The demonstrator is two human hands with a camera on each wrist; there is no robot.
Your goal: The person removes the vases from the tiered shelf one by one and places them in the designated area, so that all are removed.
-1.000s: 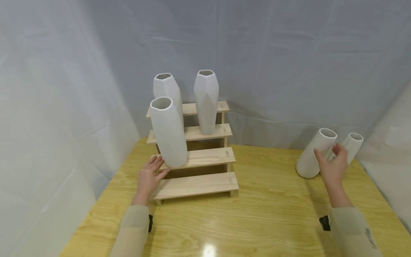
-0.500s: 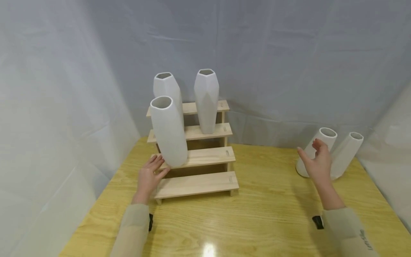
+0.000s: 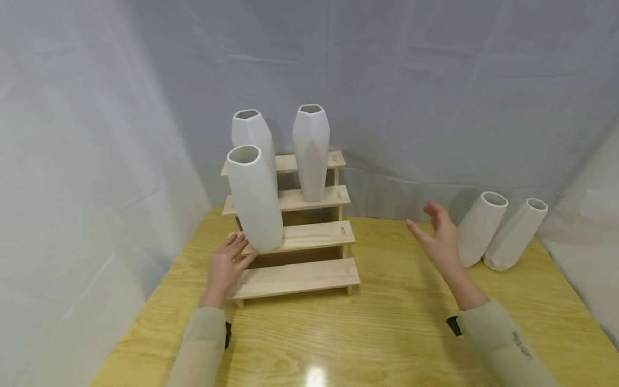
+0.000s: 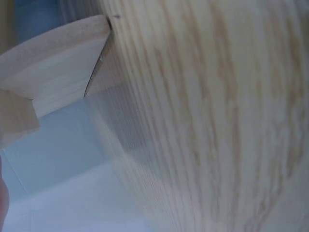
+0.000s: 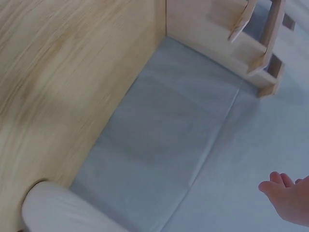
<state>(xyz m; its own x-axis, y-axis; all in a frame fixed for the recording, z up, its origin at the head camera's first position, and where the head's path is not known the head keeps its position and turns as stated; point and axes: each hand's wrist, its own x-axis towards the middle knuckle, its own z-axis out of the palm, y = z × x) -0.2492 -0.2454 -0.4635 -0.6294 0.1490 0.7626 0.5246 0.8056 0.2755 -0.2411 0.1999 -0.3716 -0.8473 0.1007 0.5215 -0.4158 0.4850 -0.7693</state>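
Yellow desk (image 3: 387,333) carries a stepped rack (image 3: 295,279). My left hand (image 3: 226,267) rests on it, fingers relaxed, steadying it. My right hand (image 3: 440,242) hovers open, empty, near two vases (image 3: 498,236).

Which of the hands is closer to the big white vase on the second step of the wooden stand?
Left. The left hand touches the vase at its base; the right hand hovers open beyond the stand, far to its right.

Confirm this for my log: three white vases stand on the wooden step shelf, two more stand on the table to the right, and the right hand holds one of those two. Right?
Not quite. In the head view the right hand is open in the air, holding nothing, left of the two vases on the table. Three vases do stand on the step shelf.
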